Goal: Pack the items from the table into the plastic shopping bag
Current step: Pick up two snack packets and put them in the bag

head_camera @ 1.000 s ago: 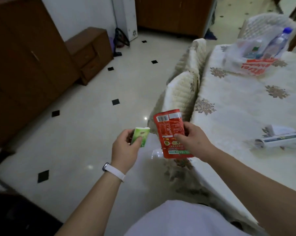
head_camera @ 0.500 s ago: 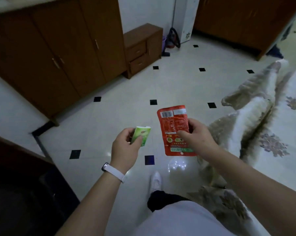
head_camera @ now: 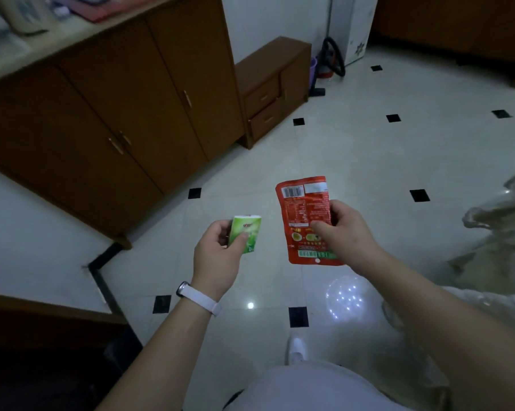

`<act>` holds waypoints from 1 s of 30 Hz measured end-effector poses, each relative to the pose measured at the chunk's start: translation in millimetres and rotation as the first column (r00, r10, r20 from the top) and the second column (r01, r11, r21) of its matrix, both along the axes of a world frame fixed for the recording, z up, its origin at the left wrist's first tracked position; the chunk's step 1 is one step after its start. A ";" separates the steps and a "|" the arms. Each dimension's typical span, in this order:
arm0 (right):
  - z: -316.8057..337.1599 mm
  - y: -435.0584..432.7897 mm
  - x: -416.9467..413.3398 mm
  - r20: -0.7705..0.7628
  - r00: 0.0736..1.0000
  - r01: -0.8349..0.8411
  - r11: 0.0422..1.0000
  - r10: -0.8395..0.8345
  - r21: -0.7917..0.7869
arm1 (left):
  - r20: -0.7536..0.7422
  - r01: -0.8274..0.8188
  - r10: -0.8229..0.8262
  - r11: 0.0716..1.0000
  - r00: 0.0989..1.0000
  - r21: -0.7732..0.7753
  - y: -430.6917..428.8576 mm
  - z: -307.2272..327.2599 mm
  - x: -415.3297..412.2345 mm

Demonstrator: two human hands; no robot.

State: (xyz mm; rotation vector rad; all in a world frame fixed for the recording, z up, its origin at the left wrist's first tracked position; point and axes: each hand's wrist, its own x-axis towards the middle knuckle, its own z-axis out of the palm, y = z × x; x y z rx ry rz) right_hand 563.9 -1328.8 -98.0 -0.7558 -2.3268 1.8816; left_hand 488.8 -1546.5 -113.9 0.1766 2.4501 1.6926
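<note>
Hands at frame centre: my left hand (head_camera: 217,256) pinches a green packet (head_camera: 245,234); my right hand (head_camera: 343,232) grips a red pouch (head_camera: 305,212), upright.

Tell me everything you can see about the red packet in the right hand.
The red packet is a flat, glossy pouch that looks like plastic film. A white barcode and a white label sit near its top edge, small print fills the middle, and a green strip runs near the bottom. It looks sealed and a little wrinkled. It is held nearly upright above the tiled floor, its printed side toward the camera. Only the right hand touches it, pinching its right side.
</note>
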 end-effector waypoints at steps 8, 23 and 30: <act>-6.4 28.7 -79.5 0.043 0.991 0.126 0.992 -0.128 0.028 | 0.020 0.075 -0.075 0.997 0.997 0.024 36.1 -22.7 -108.1; 11.7 67.1 -291.8 0.051 0.848 0.525 0.850 -0.527 0.049 | -0.027 0.466 -0.466 0.882 0.885 0.073 138.6 -31.9 -391.6; 18.1 112.4 -291.3 0.069 0.672 0.730 0.676 -0.737 0.105 | -0.009 0.652 -0.656 0.748 0.755 0.123 234.0 -34.9 -429.4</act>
